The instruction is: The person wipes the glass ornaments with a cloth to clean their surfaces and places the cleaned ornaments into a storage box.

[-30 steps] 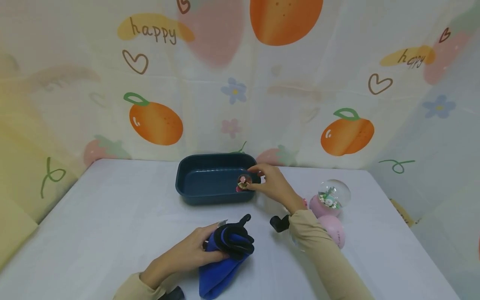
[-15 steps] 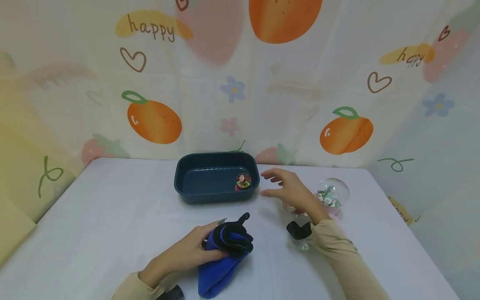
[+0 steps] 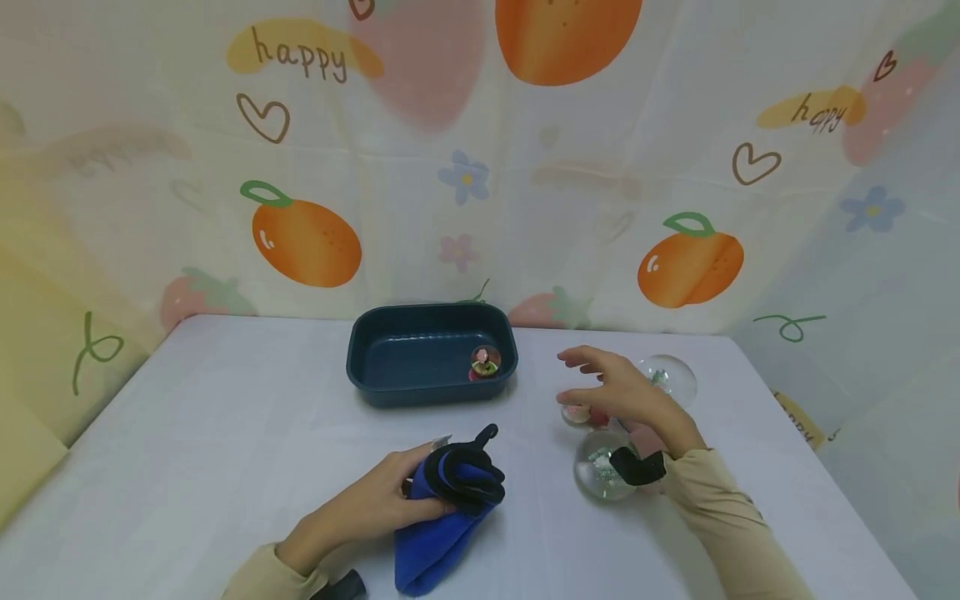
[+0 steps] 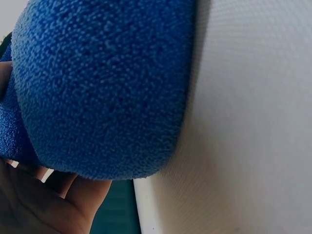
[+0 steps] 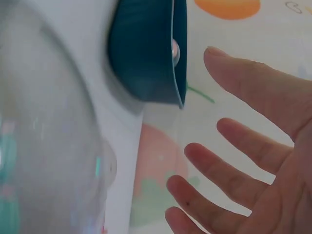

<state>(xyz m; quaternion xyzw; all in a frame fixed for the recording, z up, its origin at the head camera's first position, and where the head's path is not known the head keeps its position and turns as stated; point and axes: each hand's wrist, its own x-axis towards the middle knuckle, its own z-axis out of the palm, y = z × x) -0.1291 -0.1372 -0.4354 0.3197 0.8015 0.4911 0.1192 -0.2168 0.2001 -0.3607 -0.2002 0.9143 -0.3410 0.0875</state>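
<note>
In the head view my left hand (image 3: 375,500) grips a bundled blue cloth (image 3: 442,550) with black trim. That cloth (image 4: 102,87) fills much of the left wrist view, fingers bent at its edge. My right hand (image 3: 630,396) is held over the right side of the table with fingers spread and nothing in them. Around and below it are snow globes: a large clear one (image 3: 678,379) behind, another lying on its side (image 3: 600,467) in front, and a small one (image 3: 576,414) partly hidden by the hand. A small snow globe (image 3: 485,362) sits in the right end of the dark teal tray (image 3: 420,398).
The tray stands at the back of the white-covered table (image 3: 225,433). A printed fruit curtain (image 3: 570,200) hangs right behind the table. Black straps (image 3: 637,465) show at my wrists.
My right hand has let go of the small snow globe in the tray and moved back right, over the other globes. The left hand and cloth have stayed in place.
</note>
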